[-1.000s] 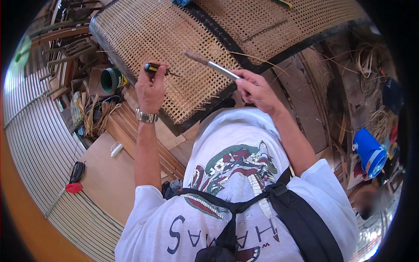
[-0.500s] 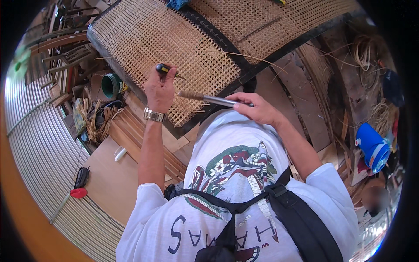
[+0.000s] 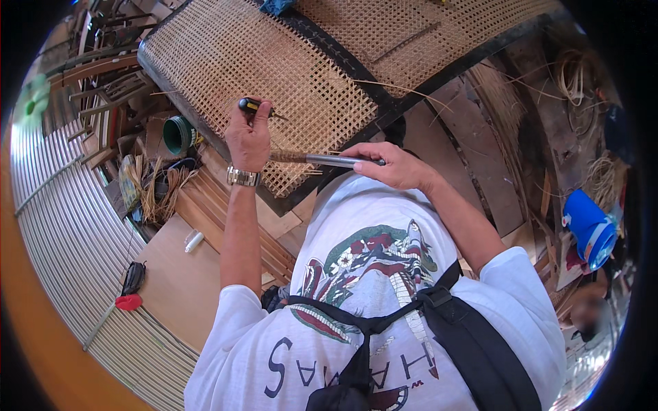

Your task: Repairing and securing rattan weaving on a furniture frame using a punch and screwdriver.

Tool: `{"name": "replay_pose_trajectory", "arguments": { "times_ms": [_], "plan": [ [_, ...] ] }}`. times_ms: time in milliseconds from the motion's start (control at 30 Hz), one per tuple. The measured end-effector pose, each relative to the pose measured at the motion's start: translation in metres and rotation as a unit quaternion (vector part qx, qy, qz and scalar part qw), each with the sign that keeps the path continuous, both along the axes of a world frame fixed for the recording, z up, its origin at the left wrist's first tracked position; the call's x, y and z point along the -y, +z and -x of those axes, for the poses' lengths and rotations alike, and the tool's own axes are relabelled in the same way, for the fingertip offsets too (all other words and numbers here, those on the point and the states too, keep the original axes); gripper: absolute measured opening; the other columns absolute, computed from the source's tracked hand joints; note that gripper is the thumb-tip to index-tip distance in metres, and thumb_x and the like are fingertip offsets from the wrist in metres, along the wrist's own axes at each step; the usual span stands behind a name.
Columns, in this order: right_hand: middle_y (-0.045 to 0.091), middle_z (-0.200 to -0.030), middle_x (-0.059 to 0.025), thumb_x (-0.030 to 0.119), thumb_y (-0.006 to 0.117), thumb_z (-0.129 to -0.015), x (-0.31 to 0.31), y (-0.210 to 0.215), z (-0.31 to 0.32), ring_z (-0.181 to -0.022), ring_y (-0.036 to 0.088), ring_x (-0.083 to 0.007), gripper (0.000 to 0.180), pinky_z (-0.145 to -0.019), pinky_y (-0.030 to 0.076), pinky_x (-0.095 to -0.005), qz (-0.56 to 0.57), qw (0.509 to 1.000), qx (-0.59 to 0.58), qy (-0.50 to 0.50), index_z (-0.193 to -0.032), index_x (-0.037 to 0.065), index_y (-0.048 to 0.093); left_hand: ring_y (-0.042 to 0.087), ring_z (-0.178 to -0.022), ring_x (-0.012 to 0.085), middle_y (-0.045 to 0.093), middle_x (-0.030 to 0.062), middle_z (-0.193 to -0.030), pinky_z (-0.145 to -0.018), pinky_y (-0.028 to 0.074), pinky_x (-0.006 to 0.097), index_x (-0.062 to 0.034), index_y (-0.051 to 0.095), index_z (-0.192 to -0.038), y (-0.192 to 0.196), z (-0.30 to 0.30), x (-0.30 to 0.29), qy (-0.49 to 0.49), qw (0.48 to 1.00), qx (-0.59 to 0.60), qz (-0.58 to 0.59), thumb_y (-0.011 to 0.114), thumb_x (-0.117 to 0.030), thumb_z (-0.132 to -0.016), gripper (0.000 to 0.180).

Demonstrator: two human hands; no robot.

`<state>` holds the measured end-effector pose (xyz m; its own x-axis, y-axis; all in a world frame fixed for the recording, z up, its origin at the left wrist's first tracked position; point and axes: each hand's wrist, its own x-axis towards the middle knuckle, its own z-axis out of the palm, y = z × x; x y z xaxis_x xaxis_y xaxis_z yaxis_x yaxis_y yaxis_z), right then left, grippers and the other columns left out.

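My left hand [image 3: 248,145], with a metal watch [image 3: 243,177] on the wrist, is closed round a small screwdriver [image 3: 251,105] with a black and yellow handle. Its thin shaft points right, over the woven cane panel [image 3: 288,82]. My right hand [image 3: 399,166] grips a straight tool [image 3: 329,160] with a silver metal shaft and a rough brown end; its exact kind is unclear. The brown end points left and reaches close to my left wrist, above the panel's near corner. A dark frame [image 3: 386,106] borders the cane, whose near edge shows loose strand ends.
A second cane section [image 3: 404,48] with a thin dark stick [image 3: 406,42] adjoins on the right. Wooden planks [image 3: 218,205], a green bucket [image 3: 178,135] and bundled strips [image 3: 161,186] lie left. A blue container [image 3: 588,229] and coiled cane [image 3: 574,77] are at right.
The tool in my right hand has shifted slightly left and down, its brown end now beside my left wrist. My left hand and the screwdriver have moved a little left.
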<state>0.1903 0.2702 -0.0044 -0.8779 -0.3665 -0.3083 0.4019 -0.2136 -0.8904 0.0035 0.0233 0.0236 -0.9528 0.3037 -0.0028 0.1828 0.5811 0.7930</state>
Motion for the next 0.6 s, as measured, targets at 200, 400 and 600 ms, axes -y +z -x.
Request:
{"name": "replay_pose_trajectory", "arguments": {
  "times_ms": [200, 400, 600],
  "plan": [
    [0.065, -0.099, 0.0014, 0.012, 0.059, -0.100, -0.003, 0.003, 0.007, -0.086, 0.054, -0.0054, 0.036, -0.079, 0.046, -0.0226, -0.016, 0.997, 0.029, -0.074, -0.135, 0.001, 0.061, 0.068, -0.085, 0.0093, 0.075, 0.0038, -0.095, -0.074, 0.053, 0.025, -0.0053, 0.063, -0.107, 0.015, -0.003, -0.007, 0.017, 0.999, -0.003, -0.033, 0.068, -0.018, -0.100, 0.016],
    [0.067, -0.106, -0.0015, 0.013, 0.059, -0.100, -0.004, 0.006, 0.012, -0.093, 0.056, -0.0069, 0.038, -0.085, 0.048, -0.0247, 0.016, 1.000, 0.012, 0.012, -0.135, -0.001, 0.061, 0.068, -0.084, 0.0105, 0.075, 0.0041, -0.093, -0.074, 0.053, 0.026, -0.0055, 0.063, -0.107, 0.016, 0.003, -0.006, 0.046, 0.997, -0.006, -0.057, 0.068, -0.019, -0.100, 0.016],
    [0.067, -0.106, -0.0018, 0.013, 0.059, -0.100, -0.003, 0.001, 0.017, -0.094, 0.056, -0.0072, 0.037, -0.085, 0.048, -0.0252, -0.002, 0.999, -0.005, 0.037, -0.134, 0.000, 0.061, 0.067, -0.078, 0.0111, 0.071, 0.0024, -0.085, -0.070, 0.052, 0.028, -0.0055, 0.064, -0.107, 0.005, -0.004, -0.007, 0.039, 0.998, -0.047, 0.025, 0.071, -0.021, -0.099, 0.020]
  ]
}}
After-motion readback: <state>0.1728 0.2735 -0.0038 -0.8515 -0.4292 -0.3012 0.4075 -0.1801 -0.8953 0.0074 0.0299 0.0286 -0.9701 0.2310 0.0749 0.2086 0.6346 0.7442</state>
